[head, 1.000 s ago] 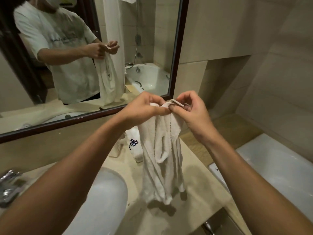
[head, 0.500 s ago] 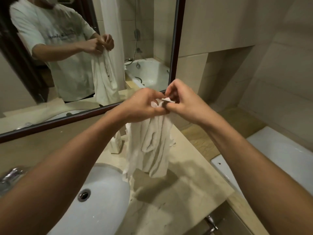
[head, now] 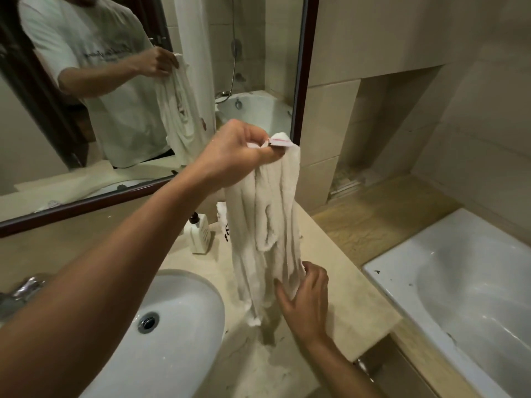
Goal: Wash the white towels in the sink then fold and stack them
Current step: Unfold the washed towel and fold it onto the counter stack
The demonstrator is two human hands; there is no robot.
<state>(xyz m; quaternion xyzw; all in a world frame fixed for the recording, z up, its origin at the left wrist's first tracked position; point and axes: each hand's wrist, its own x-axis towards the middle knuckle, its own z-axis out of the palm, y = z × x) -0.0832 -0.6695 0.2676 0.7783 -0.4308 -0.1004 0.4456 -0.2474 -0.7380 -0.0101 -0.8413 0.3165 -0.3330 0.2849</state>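
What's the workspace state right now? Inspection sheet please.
Surface: beige counter, wet patches near its front edge.
Job's things: towel hangs bunched above the counter, beside the sink, not in it; tag at its top corner.
Clutter: bottle and a white printed item behind the towel, by the mirror.
Grippers: left hand pinches the towel's top corner; right hand touches its lower part, fingers loosely spread.
Cables: nothing seen.
Surroundings: mirror frame behind, faucet at left, bathtub at right, tiled walls.
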